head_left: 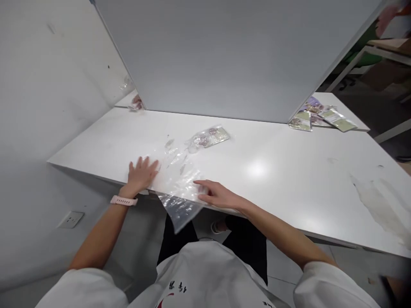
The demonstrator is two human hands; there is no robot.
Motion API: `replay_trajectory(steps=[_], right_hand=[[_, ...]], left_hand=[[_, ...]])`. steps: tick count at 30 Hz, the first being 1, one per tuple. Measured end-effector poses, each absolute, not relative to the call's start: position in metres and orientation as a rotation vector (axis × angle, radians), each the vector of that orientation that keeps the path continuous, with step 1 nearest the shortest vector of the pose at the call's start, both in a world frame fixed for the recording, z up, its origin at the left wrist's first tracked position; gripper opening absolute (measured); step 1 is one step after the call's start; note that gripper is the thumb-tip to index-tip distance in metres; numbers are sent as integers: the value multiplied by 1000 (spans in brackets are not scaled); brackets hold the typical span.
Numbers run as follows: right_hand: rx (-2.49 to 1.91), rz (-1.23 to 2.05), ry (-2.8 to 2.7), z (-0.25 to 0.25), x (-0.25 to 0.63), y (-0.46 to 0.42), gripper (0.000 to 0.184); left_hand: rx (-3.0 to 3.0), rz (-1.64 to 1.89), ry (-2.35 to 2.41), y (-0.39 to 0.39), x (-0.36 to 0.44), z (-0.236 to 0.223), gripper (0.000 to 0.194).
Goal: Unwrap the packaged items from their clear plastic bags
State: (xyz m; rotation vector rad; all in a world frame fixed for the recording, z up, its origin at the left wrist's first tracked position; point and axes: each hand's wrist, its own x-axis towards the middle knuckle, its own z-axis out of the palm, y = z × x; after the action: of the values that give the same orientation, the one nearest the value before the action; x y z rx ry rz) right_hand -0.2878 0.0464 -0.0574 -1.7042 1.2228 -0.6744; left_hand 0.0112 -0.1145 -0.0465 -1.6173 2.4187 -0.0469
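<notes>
A sheet of clear bubble wrap (180,171) lies across the white table, and its near corner hangs over the front edge. My left hand (141,174), fingers spread flat, rests at the left edge of the wrap. At the right side of the wrap, my right hand (220,194) lies with thumb and forefinger apart and nothing between them. Just beyond the far end of the wrap is a clear plastic packet (213,136) with reddish, round contents.
A grey upright panel (218,64) closes off the table's (272,184) back. Several flat packets (321,115) lie at the back right, and another small packet (136,102) sits at the back left. A white wall (48,107) borders the left side.
</notes>
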Motion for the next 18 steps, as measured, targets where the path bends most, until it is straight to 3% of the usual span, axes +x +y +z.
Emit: replay_trajectory(steps=[3,7,10,18], right_hand=[[-1778,-753,1095,-64,-255,20,70],[-1902,-1039,1247,-86,-254,2,47],[-1764,-1143,1416,-99,-273,-6,33],[-1543,-1123,1420,-100,-292,-13,25]], left_hand=[[-1915,-183,2426,-120,10,-44,70],[-1872,158,2449,-113,-10,-71,83],[-1797,170,2455,-129,-13,-88,80],[-1503,93,2605,-219,20,-78,67]])
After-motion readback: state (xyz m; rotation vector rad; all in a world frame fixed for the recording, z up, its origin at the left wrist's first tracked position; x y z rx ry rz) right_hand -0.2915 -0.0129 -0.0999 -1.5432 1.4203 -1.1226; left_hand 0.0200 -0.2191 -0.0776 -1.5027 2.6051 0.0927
